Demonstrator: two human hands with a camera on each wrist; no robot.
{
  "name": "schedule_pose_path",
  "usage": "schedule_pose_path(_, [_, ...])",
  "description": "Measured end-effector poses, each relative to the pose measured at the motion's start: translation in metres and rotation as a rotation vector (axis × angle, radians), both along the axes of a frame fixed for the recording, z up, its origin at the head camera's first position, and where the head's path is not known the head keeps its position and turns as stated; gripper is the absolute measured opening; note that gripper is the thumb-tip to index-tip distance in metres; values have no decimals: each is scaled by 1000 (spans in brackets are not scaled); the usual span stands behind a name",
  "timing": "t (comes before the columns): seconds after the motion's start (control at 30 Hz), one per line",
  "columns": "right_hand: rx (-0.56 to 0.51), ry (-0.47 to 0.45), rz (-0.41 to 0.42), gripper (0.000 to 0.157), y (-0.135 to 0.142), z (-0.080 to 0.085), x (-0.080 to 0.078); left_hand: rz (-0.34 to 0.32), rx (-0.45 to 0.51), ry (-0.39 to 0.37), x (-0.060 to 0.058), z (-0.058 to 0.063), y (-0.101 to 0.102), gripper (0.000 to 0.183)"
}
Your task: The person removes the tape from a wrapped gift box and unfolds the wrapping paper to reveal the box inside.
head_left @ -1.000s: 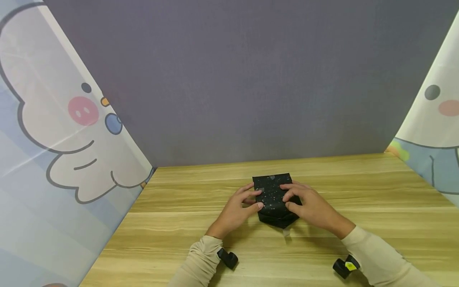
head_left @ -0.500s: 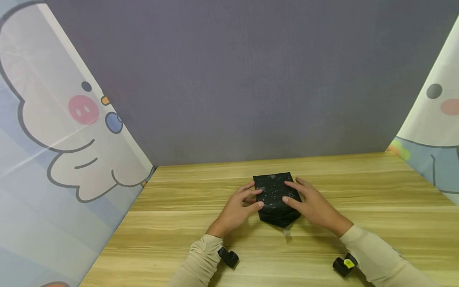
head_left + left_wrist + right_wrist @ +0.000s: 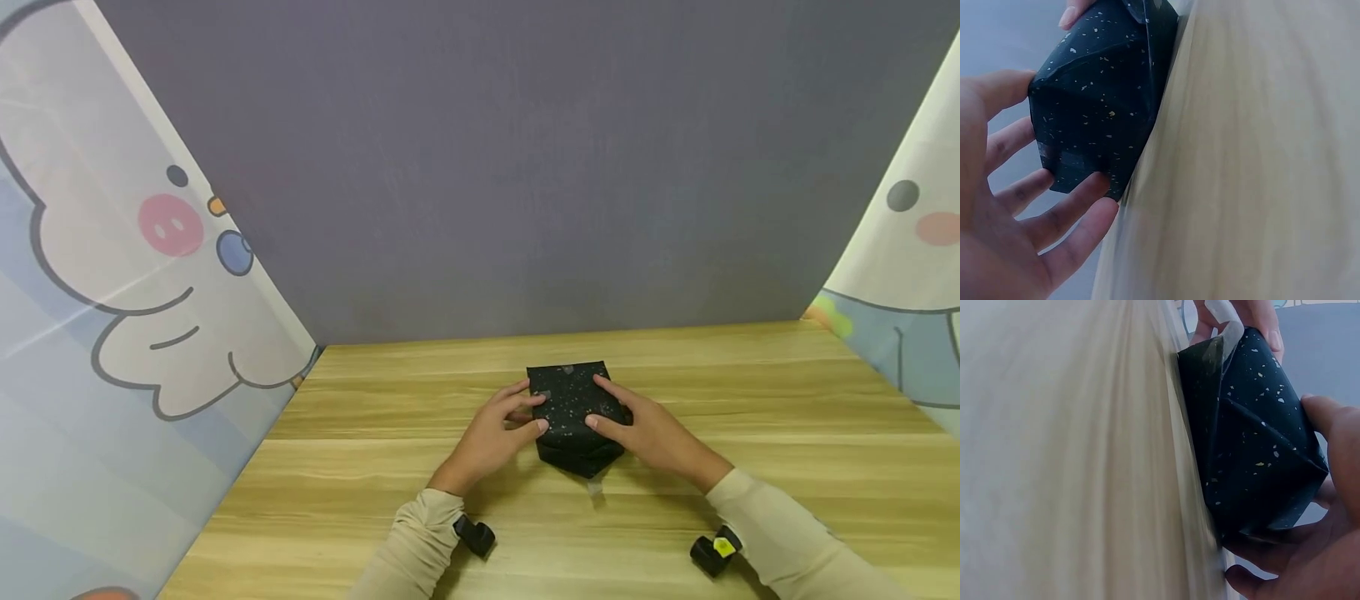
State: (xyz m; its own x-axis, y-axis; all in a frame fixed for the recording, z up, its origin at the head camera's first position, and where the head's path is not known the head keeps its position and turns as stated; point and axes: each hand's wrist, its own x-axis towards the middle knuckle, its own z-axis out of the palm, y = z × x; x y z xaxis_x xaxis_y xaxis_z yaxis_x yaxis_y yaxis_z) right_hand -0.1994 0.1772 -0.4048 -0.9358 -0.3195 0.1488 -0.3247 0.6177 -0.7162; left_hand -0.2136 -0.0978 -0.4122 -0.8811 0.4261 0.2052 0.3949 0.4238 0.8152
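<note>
A small box wrapped in black speckled paper (image 3: pixel 573 400) sits on the wooden table between both hands. Its near end shows a pointed fold, with a clear strip of tape (image 3: pixel 596 487) sticking out; the right wrist view shows this tape (image 3: pixel 1230 328) beside a raised flap. From the left, my left hand (image 3: pixel 487 437) holds the box, thumb on the top edge and fingertips along the side, spread in the left wrist view. Opposite it, my right hand (image 3: pixel 663 432) grips with thumb and index finger on top; its other fingers lie against the box's right side, partly hidden.
The wooden tabletop (image 3: pixel 360 467) stretches around the box. Behind it rises a grey panel (image 3: pixel 480 167). Cartoon-print sheets (image 3: pixel 97 250) stand at left and right. Each wrist wears a small black camera (image 3: pixel 474 536).
My right hand's bent fingers have left the top of the box and spread out to its right side, thumb and index still on top. The left hand and box stay nearly in place.
</note>
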Motion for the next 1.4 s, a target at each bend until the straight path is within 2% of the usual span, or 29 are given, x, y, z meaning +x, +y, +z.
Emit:
schedule_pose_path(0.2, [-7,0,25,79,1,2,0,37,-41,20,0,6,5,40])
schedule_pose_path(0.43, [-18,20,20,78,1,1,1,139,-163,142,0,13,17,28])
schedule_pose_path(0.57, [-23,26,14,78,0,-1,1,174,-242,199,-2,17,23,24])
schedule_pose_path(0.87, [-51,18,17,78,0,-2,0,258,-355,231,-2,27,34,16])
schedule_pose_path(1.0, [-48,15,10,79,0,-2,0,306,-375,244,-5,30,40,15])
schedule_pose_path(1.2, [-41,16,0,79,1,-2,-1,362,-357,247,-9,31,46,15])
schedule_pose_path(1.4, [-39,17,4,79,0,-3,-1,431,-373,296,-9,28,46,18])
